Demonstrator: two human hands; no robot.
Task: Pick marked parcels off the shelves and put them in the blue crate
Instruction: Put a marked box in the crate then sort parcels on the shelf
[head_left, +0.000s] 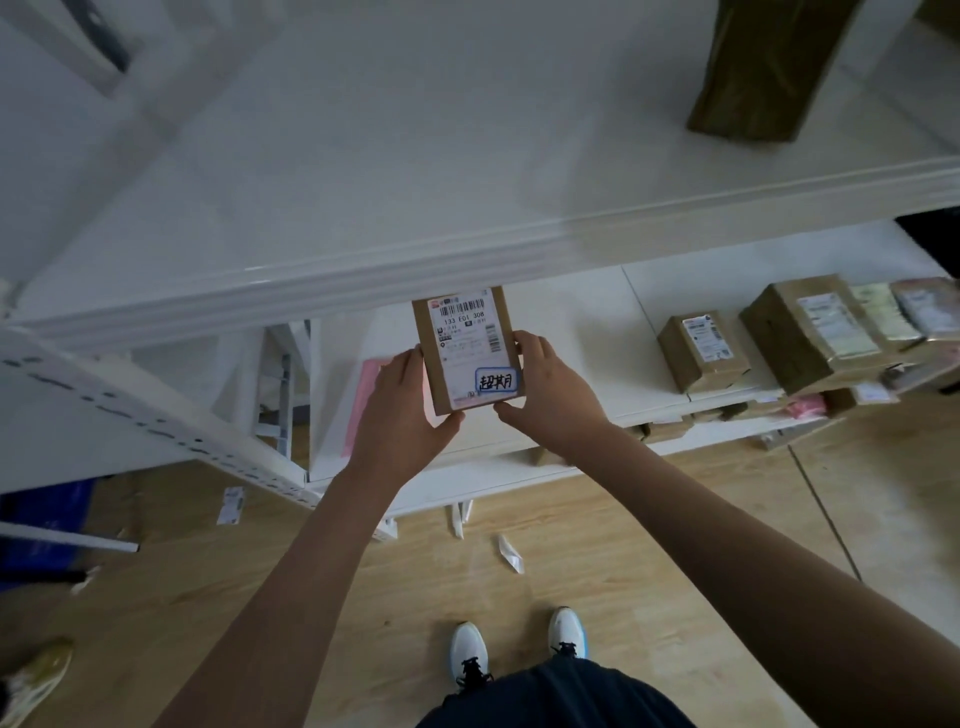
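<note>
Marked parcel in both hands, lifted off the shelves and being checked.

The small flat brown cardboard parcel, with a white shipping label and a blue-edged handwritten sticker, sits just below the front lip of the white metal upper shelf. The left hand and right hand clamp its long sides, fingers curled round the edges, thumbs under its near end. Judged next: turn left, below that lip, toward the blue plastic crate on the floor and lower the parcel in.
</note>
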